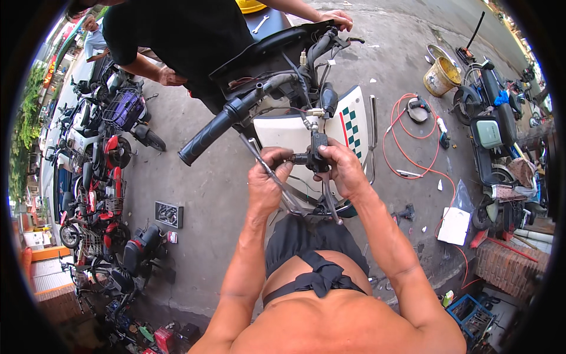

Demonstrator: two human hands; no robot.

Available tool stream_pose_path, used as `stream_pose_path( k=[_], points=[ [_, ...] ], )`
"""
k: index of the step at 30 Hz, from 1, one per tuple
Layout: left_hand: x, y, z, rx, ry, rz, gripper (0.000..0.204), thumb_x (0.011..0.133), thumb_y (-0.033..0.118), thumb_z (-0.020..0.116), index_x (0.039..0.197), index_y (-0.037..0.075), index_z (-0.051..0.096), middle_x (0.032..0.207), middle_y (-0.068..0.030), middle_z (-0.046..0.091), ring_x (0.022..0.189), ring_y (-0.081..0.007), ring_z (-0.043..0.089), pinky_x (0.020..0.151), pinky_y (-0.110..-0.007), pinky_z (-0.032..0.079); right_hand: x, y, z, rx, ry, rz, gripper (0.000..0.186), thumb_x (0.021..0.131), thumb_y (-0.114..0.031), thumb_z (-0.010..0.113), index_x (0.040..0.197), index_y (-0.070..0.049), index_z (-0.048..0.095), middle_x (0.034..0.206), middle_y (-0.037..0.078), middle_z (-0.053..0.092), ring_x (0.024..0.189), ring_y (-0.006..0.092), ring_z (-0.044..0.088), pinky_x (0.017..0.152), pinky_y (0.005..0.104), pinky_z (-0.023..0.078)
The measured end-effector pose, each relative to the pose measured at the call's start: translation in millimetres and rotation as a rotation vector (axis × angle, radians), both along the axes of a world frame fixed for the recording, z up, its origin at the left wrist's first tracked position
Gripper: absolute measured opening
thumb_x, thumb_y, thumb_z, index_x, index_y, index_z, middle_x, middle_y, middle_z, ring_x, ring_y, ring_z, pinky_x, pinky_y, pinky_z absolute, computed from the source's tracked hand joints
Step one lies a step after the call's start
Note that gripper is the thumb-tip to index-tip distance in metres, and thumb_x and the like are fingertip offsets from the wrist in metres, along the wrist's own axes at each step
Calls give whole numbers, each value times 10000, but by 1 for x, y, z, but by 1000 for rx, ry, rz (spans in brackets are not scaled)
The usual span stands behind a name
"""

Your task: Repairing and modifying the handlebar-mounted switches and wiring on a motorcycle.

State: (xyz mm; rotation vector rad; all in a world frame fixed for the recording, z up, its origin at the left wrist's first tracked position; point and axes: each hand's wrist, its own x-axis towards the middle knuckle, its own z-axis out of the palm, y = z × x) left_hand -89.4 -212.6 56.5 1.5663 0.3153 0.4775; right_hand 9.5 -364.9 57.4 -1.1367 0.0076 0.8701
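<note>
In front of me is a scooter's handlebar (274, 82), with a black rubber grip (206, 134) pointing to the near left. Between my hands is a small black boxy part (319, 147), possibly a brake master cylinder; its exact kind is unclear. My left hand (270, 176) is closed, pinching the stub on the part's left side. Fingers of my right hand (344, 170) wrap the part's body from the right. Wires and connectors hang just above it. A silver metal rod (265, 165) passes by my left hand; whether the hand grips it, I cannot tell.
Another person in a black shirt (177, 35) stands at the far left, one hand (339, 19) by the handlebar's far end. A wrench (260, 23) lies behind the scooter. Right are an orange hose (386, 141) and dirty bucket (442, 76); left, a parts tray (168, 215) and parked scooters.
</note>
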Motion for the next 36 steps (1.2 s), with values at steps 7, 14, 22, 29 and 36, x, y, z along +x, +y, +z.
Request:
stream_pose_path(
  k=[7, 14, 22, 29, 36],
  points=[
    [1, 0, 7, -31, 101, 46, 119, 845, 54, 693, 943, -4, 656, 867, -15, 606, 794, -110, 539, 719, -258, 455, 1, 0, -5, -1, 5, 10, 369, 874, -233, 521, 1190, -45, 552, 1035, 51, 633, 878, 132, 617, 609, 339, 551],
    [-2, -3, 9, -42, 245, 62, 115, 856, 43, 673, 950, -20, 652, 825, -19, 620, 753, -100, 536, 670, -251, 444, 0, -1, -5, -62, -14, 42, 376, 865, -238, 526, 1193, -56, 555, 1046, 49, 633, 917, 136, 613, 625, 350, 545],
    [-5, -7, 16, -138, 208, 129, 136, 860, 96, 695, 928, -15, 654, 761, 4, 599, 671, -64, 487, 600, -235, 418, 0, 0, -5, 0, 15, 17, 432, 857, -262, 543, 1233, -49, 546, 977, 46, 607, 862, 136, 598, 617, 343, 527],
    [-5, -9, 4, -93, 130, 86, 205, 866, 162, 705, 966, -10, 653, 732, 31, 566, 615, -44, 456, 519, -203, 354, 2, -1, -5, 10, 19, 5, 392, 873, -263, 529, 1203, -54, 556, 965, 32, 606, 874, 125, 592, 624, 353, 527],
    [-4, -2, -16, -306, 269, 142, 277, 882, 205, 686, 994, -36, 611, 707, -14, 573, 501, -38, 418, 422, -200, 293, 3, 0, -5, 23, 29, 7, 320, 887, -249, 513, 1131, -54, 581, 961, 40, 634, 839, 118, 605, 600, 340, 528]
  ],
)
